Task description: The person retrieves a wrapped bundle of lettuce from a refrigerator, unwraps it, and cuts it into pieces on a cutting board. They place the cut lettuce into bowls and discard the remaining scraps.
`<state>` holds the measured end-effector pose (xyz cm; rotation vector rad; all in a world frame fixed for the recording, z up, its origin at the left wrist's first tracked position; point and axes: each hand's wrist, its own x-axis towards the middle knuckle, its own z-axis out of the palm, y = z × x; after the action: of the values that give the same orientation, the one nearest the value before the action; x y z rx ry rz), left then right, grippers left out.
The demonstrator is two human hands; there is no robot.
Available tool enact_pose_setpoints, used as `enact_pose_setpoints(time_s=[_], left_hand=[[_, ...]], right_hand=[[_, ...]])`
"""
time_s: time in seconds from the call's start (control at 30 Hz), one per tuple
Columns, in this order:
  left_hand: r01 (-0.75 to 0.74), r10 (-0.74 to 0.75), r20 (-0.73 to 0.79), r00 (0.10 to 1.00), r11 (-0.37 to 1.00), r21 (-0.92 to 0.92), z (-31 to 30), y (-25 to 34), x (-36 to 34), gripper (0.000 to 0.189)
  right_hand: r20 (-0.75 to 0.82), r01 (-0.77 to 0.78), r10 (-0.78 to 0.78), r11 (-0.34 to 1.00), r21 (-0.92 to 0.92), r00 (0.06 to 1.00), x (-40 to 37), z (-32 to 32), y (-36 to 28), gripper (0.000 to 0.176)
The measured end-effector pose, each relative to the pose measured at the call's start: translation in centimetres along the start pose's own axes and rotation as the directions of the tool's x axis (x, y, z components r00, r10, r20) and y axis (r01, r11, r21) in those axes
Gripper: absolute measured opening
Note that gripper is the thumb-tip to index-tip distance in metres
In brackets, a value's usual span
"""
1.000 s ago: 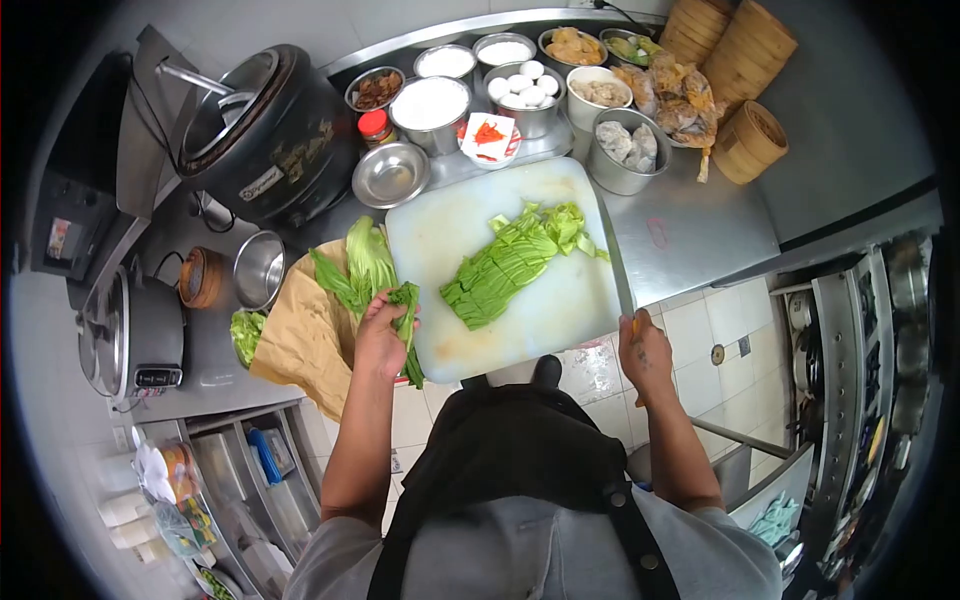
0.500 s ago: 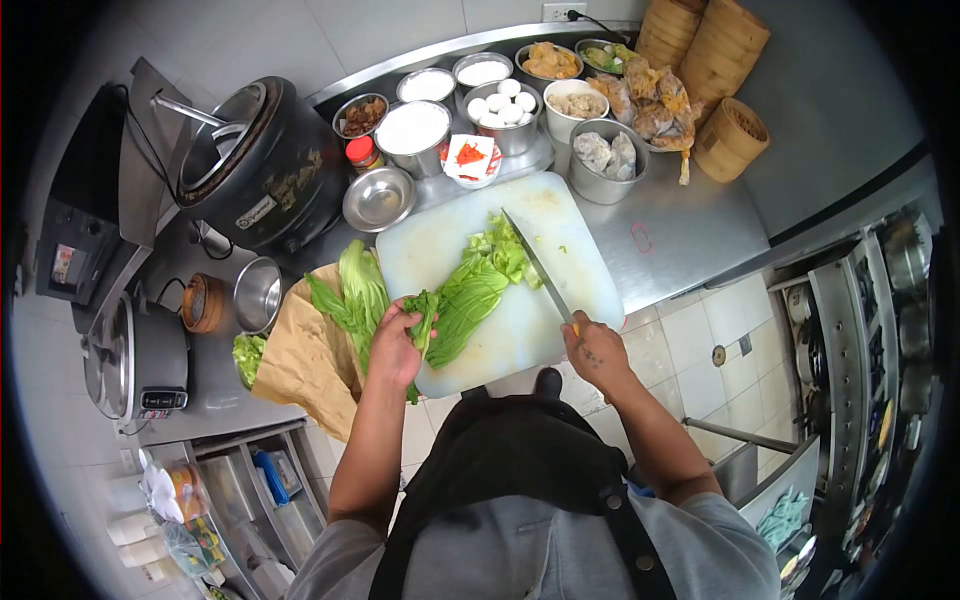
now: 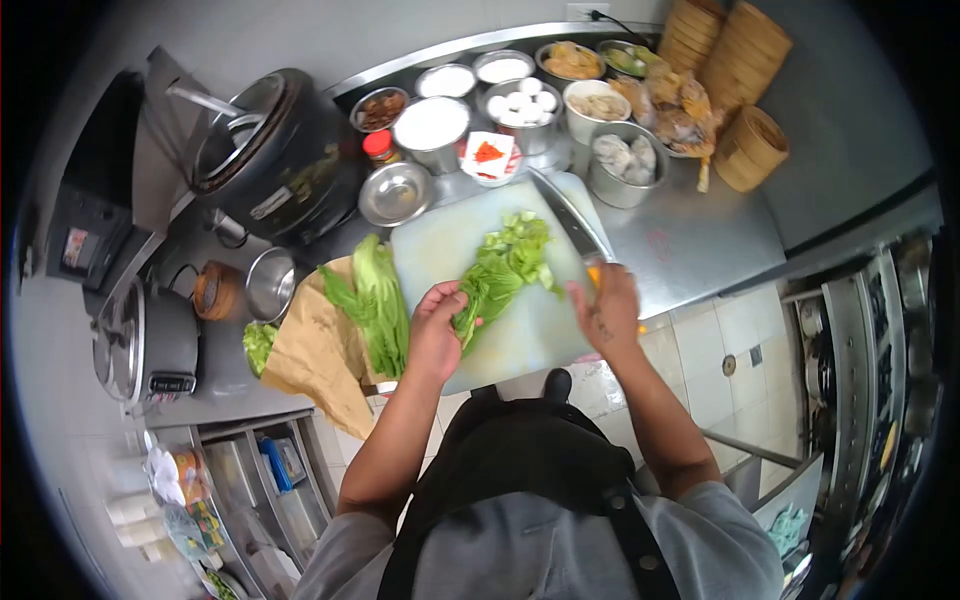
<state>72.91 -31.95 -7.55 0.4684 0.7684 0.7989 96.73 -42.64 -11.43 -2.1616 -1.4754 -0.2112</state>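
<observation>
A white cutting board (image 3: 440, 245) lies on the steel counter with a heap of green leafy vegetables (image 3: 505, 268) on it. My left hand (image 3: 436, 325) presses on the near end of that heap, fingers around the stems. Gripping a cleaver (image 3: 570, 225) by its orange handle, my right hand (image 3: 605, 305) is at the board's right edge; the blade points up and away over the board's far right corner, above the greens. More uncut greens (image 3: 378, 295) rest left of the board on brown paper (image 3: 315, 355).
Several steel bowls (image 3: 432, 120) of ingredients stand behind the board, with an empty bowl (image 3: 395, 193), bamboo steamers (image 3: 752, 148) at the right, a black pot (image 3: 270, 155) and a rice cooker (image 3: 150, 340) at the left. Tiled floor lies below the counter edge.
My left hand moved from the loose greens at the board's left edge onto the heap and gathered it together. My right hand brought the cleaver from the board's right edge over the greens.
</observation>
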Motion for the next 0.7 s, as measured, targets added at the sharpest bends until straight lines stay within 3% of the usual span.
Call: enact_pose_setpoints(time_s=[0.03, 0.07, 0.1, 0.13, 0.2, 0.27, 0.33, 0.37, 0.4, 0.47, 0.5, 0.53, 0.6, 0.67, 0.7], left_hand=[[-0.131, 0.124, 0.046, 0.991, 0.965, 0.229, 0.5, -1.2, 0.1, 0.016], [-0.262, 0.227, 0.130, 0.965, 0.863, 0.432, 1.3, -2.5, 0.2, 0.017], [-0.345, 0.278, 0.205, 0.938, 0.706, 0.619, 2.5, -3.7, -0.1, 0.026], [-0.336, 0.238, 0.239, 0.941, 0.712, 0.617, 3.8, -4.7, -0.7, 0.026], [-0.564, 0.333, 0.497, 0.801, 0.143, 0.813, 6.2, -6.4, -2.0, 0.033], [-0.531, 0.239, 0.487, 0.840, 0.185, 0.827, 7.9, -7.5, -2.3, 0.040], [-0.754, 0.261, 0.725, 0.637, 0.018, 0.656, 8.9, -8.1, -2.4, 0.042], [-0.748, 0.261, 0.710, 0.654, 0.076, 0.660, 8.7, -8.2, -2.2, 0.046], [-0.748, 0.306, 0.715, 0.629, -0.012, 0.664, 8.1, -8.1, -1.9, 0.047], [-0.686, 0.404, 0.677, 0.614, -0.150, 0.712, 5.8, -7.4, -0.8, 0.049], [-0.624, 0.461, 0.632, 0.623, -0.194, 0.757, 4.0, -7.0, -0.2, 0.049], [-0.560, 0.503, 0.581, 0.640, -0.212, 0.801, 2.5, -6.6, 0.0, 0.050], [-0.487, 0.546, 0.527, 0.652, -0.231, 0.842, -1.2, -6.1, 0.1, 0.052], [-0.391, 0.606, 0.512, 0.608, -0.333, 0.858, -5.3, -6.3, 0.4, 0.063], [-0.383, 0.610, 0.511, 0.606, -0.339, 0.859, -6.2, -6.2, 0.2, 0.063]], right_hand=[[0.156, -0.217, 0.163, 0.869, 0.445, 0.974, -0.3, -0.8, -1.8, 0.053], [0.347, -0.422, 0.240, 0.510, 0.750, 0.907, -0.8, -1.4, -3.7, 0.055], [0.483, -0.520, 0.198, 0.236, 0.821, 0.853, -1.4, -1.6, -4.7, 0.055], [0.583, -0.581, 0.117, -0.057, 0.812, 0.804, -2.0, -1.9, -5.2, 0.054], [0.493, -0.495, 0.051, 0.116, 0.861, 0.869, -3.0, -1.7, -4.9, 0.044], [0.507, -0.516, 0.126, 0.044, 0.856, 0.852, -4.3, -2.6, -3.1, 0.042], [0.525, -0.528, 0.180, -0.035, 0.849, 0.832, -5.3, -3.7, -0.7, 0.041], [0.545, -0.520, 0.318, -0.165, 0.838, 0.776, -6.0, -4.6, 1.6, 0.035], [0.568, -0.487, 0.438, -0.292, 0.823, 0.697, -6.8, -5.6, 4.2, 0.030], [0.350, -0.264, 0.782, -0.243, 0.933, 0.516, -9.8, -4.8, 11.3, 0.023], [0.253, -0.139, 0.855, -0.213, 0.967, 0.452, -11.5, -4.9, 15.3, 0.023], [0.164, -0.107, 0.896, -0.131, 0.986, 0.413, -13.4, -5.8, 18.9, 0.023], [-0.027, -0.036, 0.999, 0.028, 0.999, 0.042, -17.0, -5.7, 25.3, 0.019], [-0.134, -0.020, 0.958, 0.133, 0.991, -0.253, -18.7, -5.4, 29.9, 0.014], [-0.126, -0.013, 0.934, 0.129, 0.992, -0.334, -19.0, -4.7, 31.8, 0.014]])
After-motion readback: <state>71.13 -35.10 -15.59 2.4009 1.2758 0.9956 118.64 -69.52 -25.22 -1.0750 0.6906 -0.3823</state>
